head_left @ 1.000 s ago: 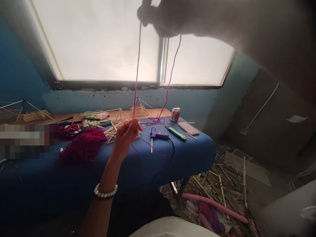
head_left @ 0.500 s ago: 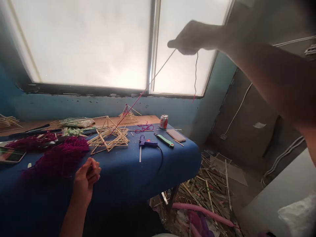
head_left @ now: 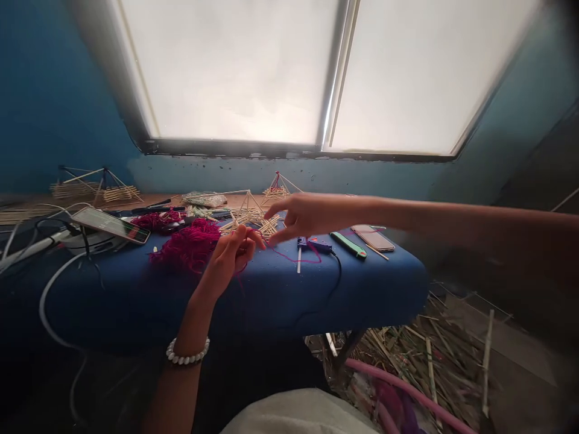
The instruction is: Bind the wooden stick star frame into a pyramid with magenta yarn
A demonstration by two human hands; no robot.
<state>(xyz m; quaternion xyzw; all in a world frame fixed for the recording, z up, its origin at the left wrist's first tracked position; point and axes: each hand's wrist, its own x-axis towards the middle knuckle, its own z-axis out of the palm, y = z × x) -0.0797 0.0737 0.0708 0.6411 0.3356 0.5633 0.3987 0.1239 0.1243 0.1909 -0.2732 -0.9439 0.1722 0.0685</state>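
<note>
Head view, looking forward and down at a blue padded bench (head_left: 380, 283) below a frosted window:

- Left hand (head_left: 230, 256): fingers curled inward, thumb and forefinger pressed together on what looks like a magenta yarn strand (head_left: 294, 260). The fingers partly hide the pinch. A pearl bracelet (head_left: 187, 352) circles the wrist.
- Right hand (head_left: 294, 220): reaches across from the right with fingers loosely spread, close above the strand and near the left hand. It appears to hold nothing.
- Yarn: the strand leaves the left hand and lies in a loose curve on the bench, running just behind the hot glue gun (head_left: 310, 244). It looks soft, light and limp, so it would likely handle best pinched near the end, where it can be steered.
- Straw star frame (head_left: 251, 226): it lies on the bench just beyond the hands. It looks light and rather fragile — safest held at a joint, not by a single straw.
- Nearby on the bench: a heap of magenta yarn (head_left: 187, 244) left of the hands, and a green utility knife (head_left: 348, 245) and smartphone (head_left: 373, 238) to the right.
</note>
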